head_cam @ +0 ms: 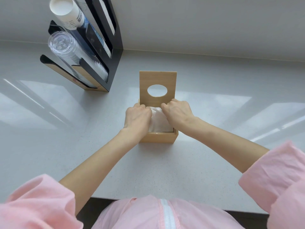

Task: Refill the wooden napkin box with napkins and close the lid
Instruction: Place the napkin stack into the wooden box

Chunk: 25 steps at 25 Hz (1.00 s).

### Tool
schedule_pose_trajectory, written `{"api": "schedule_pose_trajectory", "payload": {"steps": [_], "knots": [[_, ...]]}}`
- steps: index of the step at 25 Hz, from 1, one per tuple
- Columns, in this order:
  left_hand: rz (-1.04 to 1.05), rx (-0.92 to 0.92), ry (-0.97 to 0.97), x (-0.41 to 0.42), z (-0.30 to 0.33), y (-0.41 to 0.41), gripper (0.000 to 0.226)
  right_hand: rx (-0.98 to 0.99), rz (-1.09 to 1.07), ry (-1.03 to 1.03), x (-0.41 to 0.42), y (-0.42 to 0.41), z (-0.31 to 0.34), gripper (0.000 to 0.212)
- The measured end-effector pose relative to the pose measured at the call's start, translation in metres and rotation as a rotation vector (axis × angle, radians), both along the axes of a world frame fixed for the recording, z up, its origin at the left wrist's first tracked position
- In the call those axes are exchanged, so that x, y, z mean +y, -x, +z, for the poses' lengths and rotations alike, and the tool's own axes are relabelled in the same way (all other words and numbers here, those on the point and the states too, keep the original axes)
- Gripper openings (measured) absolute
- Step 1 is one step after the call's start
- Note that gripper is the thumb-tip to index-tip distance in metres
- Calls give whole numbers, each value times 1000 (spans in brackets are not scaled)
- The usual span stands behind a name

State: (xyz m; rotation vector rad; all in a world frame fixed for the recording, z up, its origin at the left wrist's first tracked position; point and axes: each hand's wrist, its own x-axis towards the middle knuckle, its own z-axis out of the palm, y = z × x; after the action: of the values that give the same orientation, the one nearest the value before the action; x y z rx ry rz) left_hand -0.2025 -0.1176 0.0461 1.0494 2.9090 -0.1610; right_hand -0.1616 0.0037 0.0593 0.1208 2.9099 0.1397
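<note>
A pale grey speckled countertop (206,162) fills the frame, streaked with window light. At centre sits the wooden napkin box (158,138), lid standing upright. In the upper left, a black cup dispenser (113,70) stands against the wall.

One head-worn wide-angle view. Faces forward and steeply down onto the countertop (214,171), near; wall (198,22) beyond. No second view.
</note>
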Motion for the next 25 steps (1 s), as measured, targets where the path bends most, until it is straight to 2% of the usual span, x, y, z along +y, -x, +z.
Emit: {"api": "schedule_pose_trajectory", "payload": {"steps": [1,3,6,9,15,19,20,22,23,25], "knots": [[-24,2,31,2,-2,1,15,-13,35,-26,-1,1,-1,47],[-53,22,82,2,-5,2,10,-22,79,-56,-4,3,-4,49],[-77,65,155,2,-5,2,35,-27,133,-98,-8,2,-6,47],[-96,64,205,3,-1,1,18,-8,163,-116,-12,2,-13,45],[-87,55,260,4,-3,1,18,1,113,-123,-6,4,-17,45],[-90,48,174,-1,3,5,16,35,72,-78,-2,4,-16,47],[-128,37,155,-3,3,6,16,51,65,-53,-1,3,-13,41],[-241,-33,174,-5,0,9,20,90,90,2,3,-1,-8,15],[-287,-95,199,-5,-1,11,24,81,108,6,3,-4,-7,13],[-330,-206,259,-4,-5,17,30,-51,146,-57,0,-10,-7,25]]}}
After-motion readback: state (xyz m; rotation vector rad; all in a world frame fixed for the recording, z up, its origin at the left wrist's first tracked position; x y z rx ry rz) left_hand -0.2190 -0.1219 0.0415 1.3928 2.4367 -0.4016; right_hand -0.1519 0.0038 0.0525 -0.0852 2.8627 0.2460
